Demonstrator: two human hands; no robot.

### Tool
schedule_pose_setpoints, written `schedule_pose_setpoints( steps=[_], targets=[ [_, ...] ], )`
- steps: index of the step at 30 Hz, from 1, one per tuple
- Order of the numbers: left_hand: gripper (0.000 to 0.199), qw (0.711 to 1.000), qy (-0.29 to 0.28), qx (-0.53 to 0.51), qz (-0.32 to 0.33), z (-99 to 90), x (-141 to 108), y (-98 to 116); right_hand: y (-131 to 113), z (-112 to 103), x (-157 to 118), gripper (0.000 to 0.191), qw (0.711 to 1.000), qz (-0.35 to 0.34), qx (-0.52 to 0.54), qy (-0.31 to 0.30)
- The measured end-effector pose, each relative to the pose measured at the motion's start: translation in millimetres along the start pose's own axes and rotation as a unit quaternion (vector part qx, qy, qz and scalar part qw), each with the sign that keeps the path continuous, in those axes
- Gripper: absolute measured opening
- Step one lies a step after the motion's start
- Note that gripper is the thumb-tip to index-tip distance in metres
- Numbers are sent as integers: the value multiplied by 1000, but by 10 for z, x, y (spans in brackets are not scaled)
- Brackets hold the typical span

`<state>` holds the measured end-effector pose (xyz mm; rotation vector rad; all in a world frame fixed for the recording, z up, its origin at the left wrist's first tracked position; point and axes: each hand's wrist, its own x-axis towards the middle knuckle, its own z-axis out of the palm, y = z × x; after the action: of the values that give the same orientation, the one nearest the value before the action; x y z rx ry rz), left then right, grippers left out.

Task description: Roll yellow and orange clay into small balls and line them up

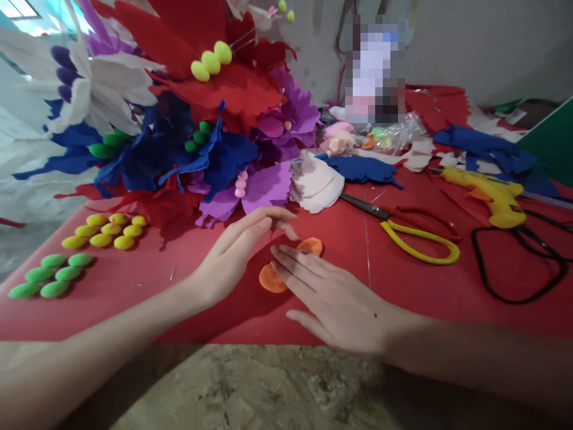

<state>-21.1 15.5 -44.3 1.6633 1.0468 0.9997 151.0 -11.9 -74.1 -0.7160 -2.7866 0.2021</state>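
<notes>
Two round orange pieces lie on the red table near its front edge: the nearer orange piece [271, 279] and the farther orange piece [312, 245]. My right hand [331, 292] is over them, palm down with the fingers stretched out, and its fingers partly cover both. Just left of the orange pieces is my left hand [242, 251], raised on its side with the fingers slightly curved and apart, holding nothing. Between the fingertips of both hands there is a small gap.
Scissors [416, 239] and a yellow glue gun [490, 191] with a black cable lie right on the red table [179, 316]. Yellow pieces [101, 240] and green pieces [54, 289] sit left. Large flowers [215, 89] and white petals [317, 185] stand behind.
</notes>
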Motion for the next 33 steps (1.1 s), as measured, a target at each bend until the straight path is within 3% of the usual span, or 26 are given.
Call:
schedule_pose_setpoints(
  steps=[5,8,11,13,15,20,23,26,30,33],
  targets=[
    [21,999,12,50,-8,0,-59,23,-16,-37,-3,64,998,24,25,-47],
    [19,994,19,104,9,-25,-60,18,10,-169,-38,62,991,48,112,-63],
    [21,987,-7,161,26,-66,-86,5,137,-284,-97,46,976,113,186,3],
    [23,972,-29,227,44,-86,-123,0,264,-320,-127,37,971,140,181,73],
    [24,950,-60,300,67,-92,-172,-4,387,-320,-133,33,972,150,156,95],
    [47,895,-155,403,110,-57,-291,-45,526,-252,-45,40,979,128,157,7],
    [30,903,-143,381,136,-43,-316,-79,521,-229,21,32,983,75,167,-10],
    [15,927,-112,343,104,-48,-323,-95,505,-238,50,21,984,65,160,36],
    [19,948,-61,310,43,-72,-332,-79,509,-265,65,21,983,67,147,88],
    [24,946,-52,317,50,-89,-300,-73,550,-271,105,19,975,118,162,100]
  ],
)
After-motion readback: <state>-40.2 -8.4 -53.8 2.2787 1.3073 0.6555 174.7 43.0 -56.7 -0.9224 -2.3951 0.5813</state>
